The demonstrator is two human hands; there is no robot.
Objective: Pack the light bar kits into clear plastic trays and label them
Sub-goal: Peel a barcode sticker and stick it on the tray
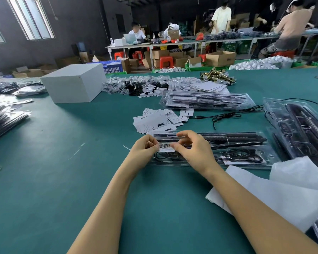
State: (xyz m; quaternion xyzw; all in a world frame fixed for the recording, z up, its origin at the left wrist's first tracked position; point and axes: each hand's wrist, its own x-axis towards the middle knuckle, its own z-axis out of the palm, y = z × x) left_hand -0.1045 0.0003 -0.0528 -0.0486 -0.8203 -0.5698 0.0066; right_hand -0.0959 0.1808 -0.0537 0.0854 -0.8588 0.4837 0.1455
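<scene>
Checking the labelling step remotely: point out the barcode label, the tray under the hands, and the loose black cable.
barcode label (pixel 166 146), head view, middle of its printed bars.
tray (pixel 246 143), head view, clear lid over the black bars.
black cable (pixel 226 115), head view, tangled middle stretch.

One wide-angle view, worn on the person's head, looks forward and down along both forearms onto the green tabletop (pixel 62 180). It sits close above the hands (pixel 173 147), which fall just above the middle of the picture. Its upper part faces across the room to a far workbench (pixel 173 44) and windows (pixel 31 17) at upper left, with straight lines bowed near the edges.
</scene>
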